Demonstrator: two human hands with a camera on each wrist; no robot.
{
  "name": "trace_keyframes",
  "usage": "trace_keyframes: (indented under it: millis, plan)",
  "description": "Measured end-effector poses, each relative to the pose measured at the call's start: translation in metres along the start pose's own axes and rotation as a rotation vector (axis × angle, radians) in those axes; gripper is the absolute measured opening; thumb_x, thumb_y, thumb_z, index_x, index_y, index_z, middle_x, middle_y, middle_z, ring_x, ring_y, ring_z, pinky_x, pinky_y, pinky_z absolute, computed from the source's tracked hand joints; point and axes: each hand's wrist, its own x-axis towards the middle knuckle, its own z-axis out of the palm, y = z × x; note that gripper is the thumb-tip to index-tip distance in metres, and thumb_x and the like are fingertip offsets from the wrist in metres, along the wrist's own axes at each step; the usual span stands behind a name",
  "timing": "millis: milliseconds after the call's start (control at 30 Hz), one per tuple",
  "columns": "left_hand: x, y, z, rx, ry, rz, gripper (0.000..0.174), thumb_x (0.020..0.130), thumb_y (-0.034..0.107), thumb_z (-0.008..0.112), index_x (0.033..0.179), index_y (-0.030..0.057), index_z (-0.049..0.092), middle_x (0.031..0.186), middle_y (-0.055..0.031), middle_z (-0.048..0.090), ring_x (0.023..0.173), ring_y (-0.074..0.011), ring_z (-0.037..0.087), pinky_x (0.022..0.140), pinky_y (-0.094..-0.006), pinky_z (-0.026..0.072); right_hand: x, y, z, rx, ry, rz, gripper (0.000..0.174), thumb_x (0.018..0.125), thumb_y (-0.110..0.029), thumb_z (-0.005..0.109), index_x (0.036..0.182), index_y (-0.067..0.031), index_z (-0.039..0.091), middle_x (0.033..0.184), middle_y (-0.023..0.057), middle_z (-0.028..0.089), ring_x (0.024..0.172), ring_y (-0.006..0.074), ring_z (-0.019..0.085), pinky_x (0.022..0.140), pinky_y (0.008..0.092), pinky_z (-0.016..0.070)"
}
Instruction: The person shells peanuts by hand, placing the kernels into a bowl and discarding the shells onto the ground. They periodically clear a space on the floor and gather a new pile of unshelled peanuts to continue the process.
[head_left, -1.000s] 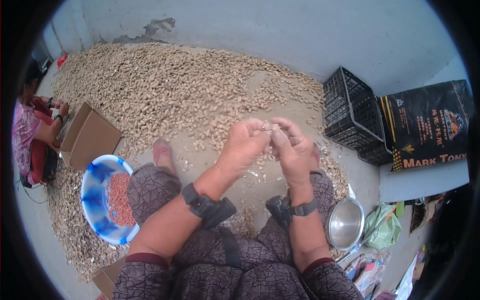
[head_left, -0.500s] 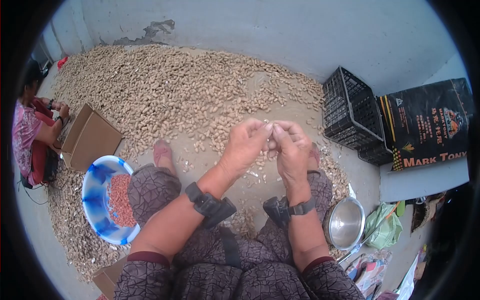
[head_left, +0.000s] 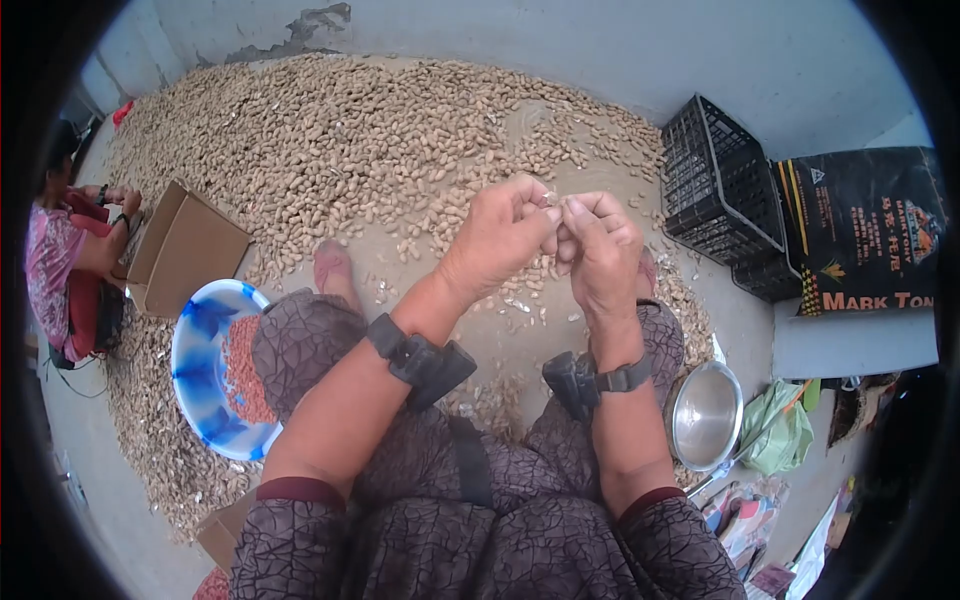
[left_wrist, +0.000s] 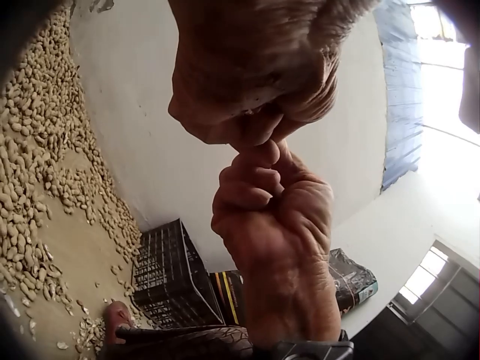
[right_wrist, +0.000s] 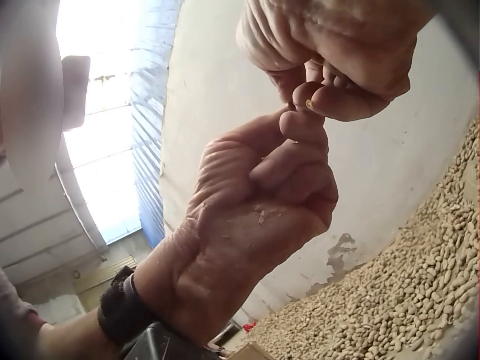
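Pinching a small pale piece (head_left: 553,199), too small to identify, at the fingertips of the left grip (head_left: 507,233) and the right grip (head_left: 602,245); curling inward at the fingers on both sides, meeting at the tips, above the floor (head_left: 480,335) and between the patterned trouser legs (head_left: 310,345). Wearing, just behind each grip: a black strapped device (head_left: 432,370). Lying beyond the grip, in a broad heap reaching the wall (head_left: 560,45): unshelled peanuts (head_left: 330,150). Standing left of the grip: an open cardboard box (head_left: 195,250); nearer the left knee, a blue-and-white basin (head_left: 188,370), holding reddish kernels (head_left: 243,370). Sitting farther left, past the box: another person (head_left: 78,250), wearing a pink patterned top. Standing right of the grip, against the wall: a black lattice crate (head_left: 720,180), and just beside it a black printed sack (head_left: 870,230). Resting nearer the body, right of the right grip: a metal bowl (head_left: 708,415); next to it, a pale green bag (head_left: 780,430).
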Motion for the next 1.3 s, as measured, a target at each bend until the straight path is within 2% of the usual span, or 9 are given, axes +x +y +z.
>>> trace_keyframes:
  millis: [33, 167, 233, 333, 467, 567, 667, 833, 1300]
  plan:
    - [-0.001, 0.005, -0.001, -0.033, -0.013, -0.065, 0.010, 0.078, 0.008, 0.051, 0.085, 0.0012, 0.051, 0.069, -0.0014, 0.054, 0.057, -0.0046, 0.048, 0.049, -0.0165, 0.0357, 0.000, -0.001, 0.000, -0.028, 0.002, 0.012, 0.014, 0.083, -0.015, 0.053, 0.082, -0.0007, 0.054, 0.063, 0.0020, 0.056, 0.048, 0.0036, 0.048, 0.040, 0.0154, 0.0371]
    - [0.000, 0.002, 0.002, -0.132, -0.002, -0.054, 0.010, 0.077, 0.008, 0.051, 0.085, 0.0010, 0.051, 0.068, -0.0012, 0.054, 0.056, -0.0046, 0.048, 0.048, -0.0168, 0.0350, 0.001, -0.003, 0.004, -0.129, 0.020, 0.004, 0.016, 0.084, -0.015, 0.053, 0.087, 0.0000, 0.056, 0.064, 0.0019, 0.057, 0.049, 0.0034, 0.049, 0.041, 0.0149, 0.0377]
    - [0.001, 0.002, 0.003, -0.090, 0.090, -0.064, 0.008, 0.076, 0.005, 0.050, 0.079, -0.0029, 0.050, 0.066, -0.0049, 0.055, 0.059, -0.0078, 0.051, 0.050, -0.0213, 0.0408, 0.001, -0.004, 0.007, -0.158, 0.017, -0.014, 0.016, 0.084, -0.014, 0.053, 0.089, 0.0002, 0.056, 0.065, 0.0021, 0.057, 0.050, 0.0035, 0.050, 0.041, 0.0149, 0.0384]
    - [0.001, -0.002, 0.004, -0.051, 0.086, -0.061, 0.010, 0.077, 0.007, 0.051, 0.084, -0.0003, 0.052, 0.068, -0.0015, 0.054, 0.058, -0.0057, 0.049, 0.048, -0.0180, 0.0364, 0.002, -0.004, 0.006, -0.177, 0.011, -0.025, 0.017, 0.084, -0.013, 0.052, 0.092, 0.0009, 0.057, 0.065, 0.0022, 0.057, 0.051, 0.0037, 0.051, 0.042, 0.0150, 0.0394]
    - [0.005, -0.009, 0.004, -0.008, 0.075, -0.010, 0.010, 0.079, 0.009, 0.051, 0.083, -0.0002, 0.052, 0.068, -0.0013, 0.054, 0.058, -0.0060, 0.049, 0.049, -0.0183, 0.0367, 0.001, -0.003, 0.002, -0.194, 0.020, -0.036, 0.018, 0.084, -0.011, 0.050, 0.094, 0.0021, 0.057, 0.065, 0.0018, 0.057, 0.052, 0.0038, 0.052, 0.042, 0.0154, 0.0398]
    - [0.008, -0.008, 0.002, 0.114, 0.044, 0.002, 0.012, 0.080, 0.012, 0.051, 0.083, 0.0003, 0.053, 0.066, -0.0007, 0.053, 0.057, -0.0046, 0.047, 0.048, -0.0177, 0.0358, 0.001, -0.008, 0.001, -0.209, 0.027, -0.034, 0.018, 0.085, -0.010, 0.048, 0.093, 0.0022, 0.058, 0.064, 0.0017, 0.057, 0.050, 0.0035, 0.050, 0.041, 0.0157, 0.0397]
    - [0.006, 0.008, 0.001, 0.140, -0.051, -0.090, 0.014, 0.082, 0.016, 0.051, 0.082, 0.0018, 0.053, 0.063, 0.0000, 0.052, 0.053, -0.0031, 0.045, 0.045, -0.0165, 0.0338, 0.001, -0.012, -0.003, -0.263, 0.026, -0.043, 0.018, 0.085, -0.010, 0.047, 0.090, 0.0015, 0.059, 0.063, 0.0013, 0.056, 0.050, 0.0031, 0.049, 0.041, 0.0158, 0.0396]
    - [0.009, 0.011, 0.001, 0.174, -0.070, -0.067, 0.028, 0.084, 0.031, 0.053, 0.075, 0.0050, 0.053, 0.059, 0.0018, 0.049, 0.049, -0.0013, 0.040, 0.040, -0.0152, 0.0286, -0.002, -0.018, -0.002, -0.299, 0.023, -0.027, 0.017, 0.085, -0.009, 0.046, 0.088, 0.0012, 0.060, 0.060, 0.0002, 0.054, 0.048, 0.0025, 0.046, 0.040, 0.0160, 0.0385]
    - [0.007, 0.007, 0.003, -0.042, -0.225, -0.152, 0.027, 0.090, 0.028, 0.044, 0.074, 0.0068, 0.051, 0.056, 0.0063, 0.043, 0.042, 0.0001, 0.031, 0.036, -0.0153, 0.0227, -0.008, -0.026, -0.002, -0.330, 0.009, -0.093, 0.014, 0.082, -0.005, 0.047, 0.083, 0.0022, 0.059, 0.062, 0.0008, 0.055, 0.051, 0.0037, 0.047, 0.046, 0.0178, 0.0376]
